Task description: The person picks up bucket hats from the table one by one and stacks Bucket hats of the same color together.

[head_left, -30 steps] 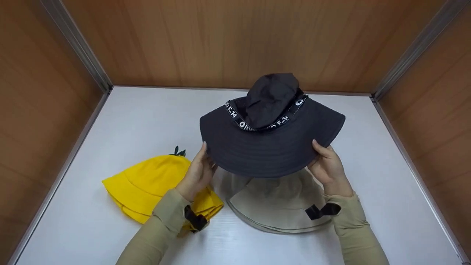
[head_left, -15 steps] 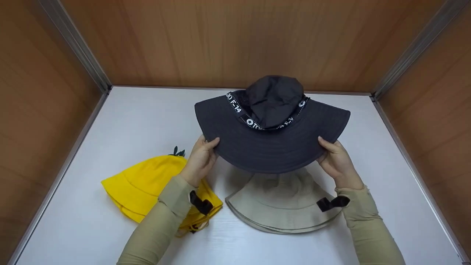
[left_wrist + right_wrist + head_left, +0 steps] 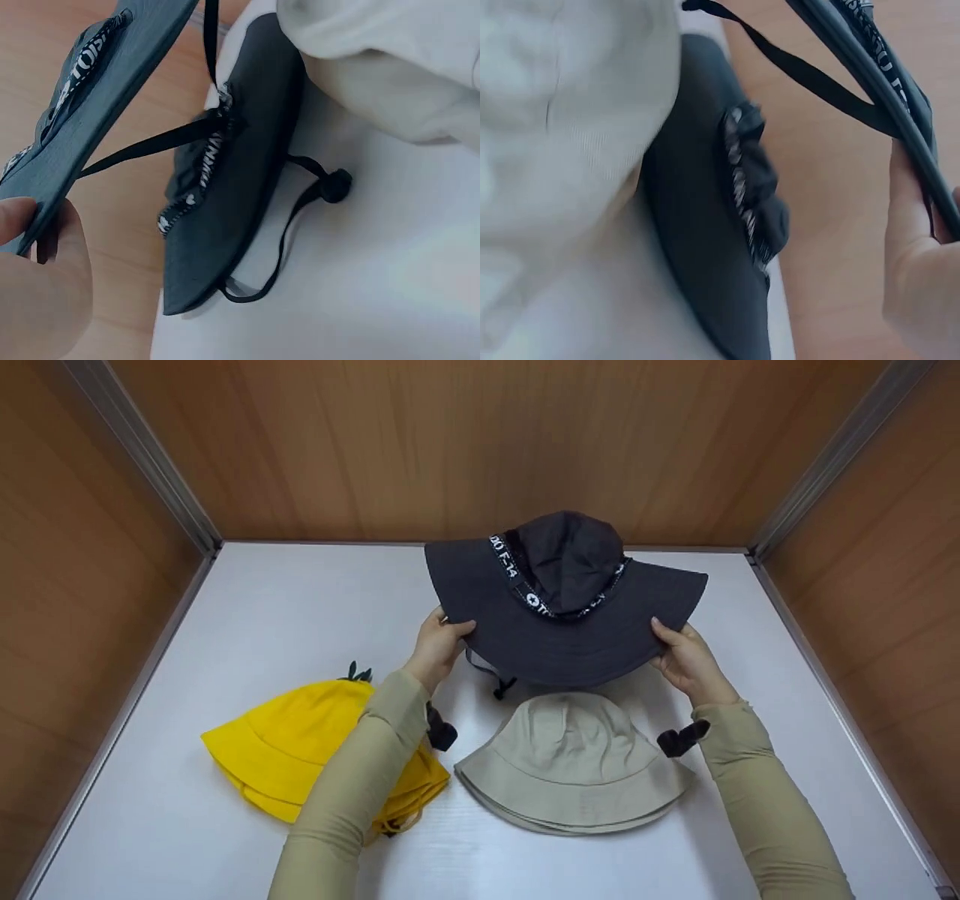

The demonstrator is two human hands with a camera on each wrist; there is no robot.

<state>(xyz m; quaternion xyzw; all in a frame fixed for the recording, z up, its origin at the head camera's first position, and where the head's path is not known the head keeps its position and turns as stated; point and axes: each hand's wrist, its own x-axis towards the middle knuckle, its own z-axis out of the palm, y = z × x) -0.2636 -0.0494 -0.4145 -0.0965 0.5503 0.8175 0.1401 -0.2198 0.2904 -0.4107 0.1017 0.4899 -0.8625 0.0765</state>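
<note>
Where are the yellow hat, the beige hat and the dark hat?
yellow hat (image 3: 300,739), head view, on its crown.
beige hat (image 3: 570,750), head view, on its crown.
dark hat (image 3: 577,641), head view, on the front of its brim, between the two hands.

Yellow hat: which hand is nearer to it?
Left. The left hand grips the dark hat brim just above and right of the yellow hat. The right hand grips the opposite brim, beyond the beige hat.
</note>
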